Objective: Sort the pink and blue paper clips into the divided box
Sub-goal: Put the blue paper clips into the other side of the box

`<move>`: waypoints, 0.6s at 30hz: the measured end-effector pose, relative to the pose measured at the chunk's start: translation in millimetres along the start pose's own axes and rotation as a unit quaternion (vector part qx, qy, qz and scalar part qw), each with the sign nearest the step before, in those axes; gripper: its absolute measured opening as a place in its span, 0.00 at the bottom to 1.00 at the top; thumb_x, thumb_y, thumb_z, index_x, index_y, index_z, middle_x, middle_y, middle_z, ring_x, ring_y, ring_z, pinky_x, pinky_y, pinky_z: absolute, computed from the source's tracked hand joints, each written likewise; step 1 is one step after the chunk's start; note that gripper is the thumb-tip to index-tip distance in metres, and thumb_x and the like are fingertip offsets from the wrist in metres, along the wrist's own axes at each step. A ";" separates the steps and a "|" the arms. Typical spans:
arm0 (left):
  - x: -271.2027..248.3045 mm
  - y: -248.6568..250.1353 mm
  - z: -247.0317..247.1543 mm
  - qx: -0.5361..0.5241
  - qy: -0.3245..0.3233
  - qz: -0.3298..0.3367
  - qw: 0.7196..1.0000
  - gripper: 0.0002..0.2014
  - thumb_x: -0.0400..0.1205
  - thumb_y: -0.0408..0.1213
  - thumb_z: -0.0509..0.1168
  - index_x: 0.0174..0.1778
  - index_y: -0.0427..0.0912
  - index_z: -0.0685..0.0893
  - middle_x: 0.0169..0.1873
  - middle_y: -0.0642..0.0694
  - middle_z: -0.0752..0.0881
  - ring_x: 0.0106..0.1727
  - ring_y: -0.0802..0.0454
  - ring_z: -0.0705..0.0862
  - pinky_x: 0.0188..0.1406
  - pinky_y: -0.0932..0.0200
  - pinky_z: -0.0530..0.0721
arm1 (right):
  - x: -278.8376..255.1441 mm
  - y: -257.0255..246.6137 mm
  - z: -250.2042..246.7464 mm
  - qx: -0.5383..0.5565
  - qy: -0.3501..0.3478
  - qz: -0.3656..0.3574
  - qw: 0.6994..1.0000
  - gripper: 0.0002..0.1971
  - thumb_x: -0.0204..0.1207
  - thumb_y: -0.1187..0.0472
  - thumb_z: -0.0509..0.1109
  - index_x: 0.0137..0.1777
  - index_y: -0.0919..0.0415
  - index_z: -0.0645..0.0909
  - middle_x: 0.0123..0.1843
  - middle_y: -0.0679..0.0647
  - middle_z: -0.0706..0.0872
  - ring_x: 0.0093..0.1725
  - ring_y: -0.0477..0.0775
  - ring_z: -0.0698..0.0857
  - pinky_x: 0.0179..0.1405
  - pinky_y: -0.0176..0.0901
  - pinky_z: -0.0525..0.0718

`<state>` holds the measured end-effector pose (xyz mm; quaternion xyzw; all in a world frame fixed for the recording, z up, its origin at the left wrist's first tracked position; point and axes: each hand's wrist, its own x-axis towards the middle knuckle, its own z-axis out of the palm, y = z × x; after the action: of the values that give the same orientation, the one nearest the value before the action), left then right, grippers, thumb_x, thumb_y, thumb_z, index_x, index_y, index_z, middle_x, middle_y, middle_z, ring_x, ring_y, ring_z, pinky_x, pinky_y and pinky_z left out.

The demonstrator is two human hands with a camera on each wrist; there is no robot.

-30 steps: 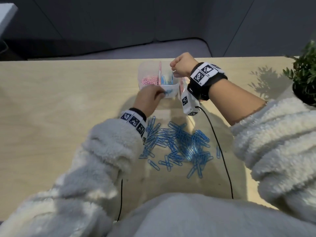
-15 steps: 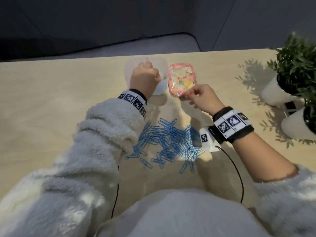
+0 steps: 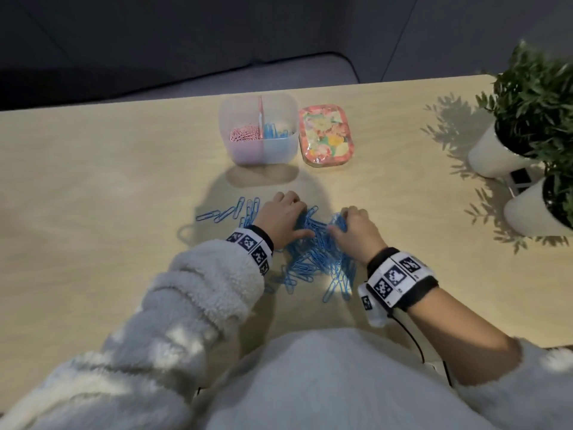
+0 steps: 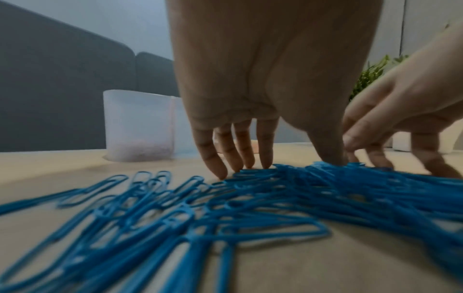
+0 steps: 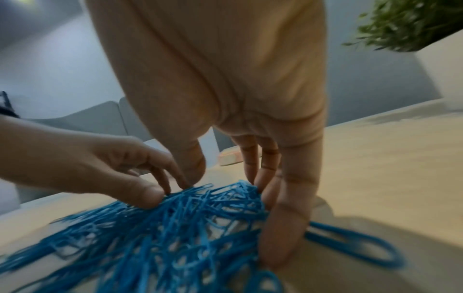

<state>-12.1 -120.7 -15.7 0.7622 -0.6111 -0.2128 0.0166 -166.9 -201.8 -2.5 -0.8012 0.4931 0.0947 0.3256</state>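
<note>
Left hand (image 3: 280, 218): fingers spread, relaxed, tips on blue paper clips (image 3: 313, 259).
Right hand (image 3: 353, 232): curled, gathering clips.
Divided box (image 3: 280, 150): desk's far edge.

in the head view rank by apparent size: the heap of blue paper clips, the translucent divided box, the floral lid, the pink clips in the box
1. Heap of blue paper clips
2. Translucent divided box
3. Floral lid, slightly smaller
4. Pink clips

The heap lies nearer the camera, which exaggerates it.

No words, brand names or numbers can be read anywhere. The only signs are black-and-white square code patterns printed on the left wristband (image 3: 250, 246) and the right wristband (image 3: 395, 278); they spell nothing legible.
</note>
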 end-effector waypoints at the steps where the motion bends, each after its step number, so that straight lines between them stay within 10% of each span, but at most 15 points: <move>1: -1.5 2.5 2.0 -0.010 0.001 0.000 1.000 0.28 0.75 0.55 0.67 0.66 0.42 0.75 0.63 0.42 0.74 0.63 0.42 0.73 0.63 0.46 0.77 | 1.2 -5.0 3.6 -0.008 -0.006 -0.018 1.000 0.27 0.75 0.49 0.69 0.67 0.67 0.69 0.65 0.66 0.73 0.63 0.69 0.77 0.64 0.55 0.75; 6: -6.5 3.4 5.5 -0.089 -0.003 -0.023 0.996 0.17 0.78 0.37 0.67 0.62 0.38 0.78 0.59 0.39 0.78 0.60 0.40 0.76 0.62 0.50 0.74 | -1.5 -12.7 17.0 -0.046 -0.005 -0.091 0.995 0.23 0.73 0.57 0.73 0.65 0.62 0.72 0.64 0.62 0.74 0.63 0.64 0.75 0.62 0.57 0.78; 18: -13.0 -9.1 -4.9 -0.216 0.016 -0.073 0.973 0.09 0.77 0.30 0.68 0.53 0.35 0.84 0.51 0.39 0.86 0.51 0.44 0.84 0.53 0.56 0.80 | 11.0 -11.2 23.6 -0.085 0.014 -0.204 0.975 0.09 0.77 0.70 0.61 0.55 0.68 0.77 0.57 0.64 0.80 0.57 0.64 0.77 0.56 0.52 0.76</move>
<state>-4.1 -107.3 -9.9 0.7864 -0.4932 -0.3280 0.1756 -147.9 -191.8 -21.0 -0.9106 0.3144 0.0565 0.2621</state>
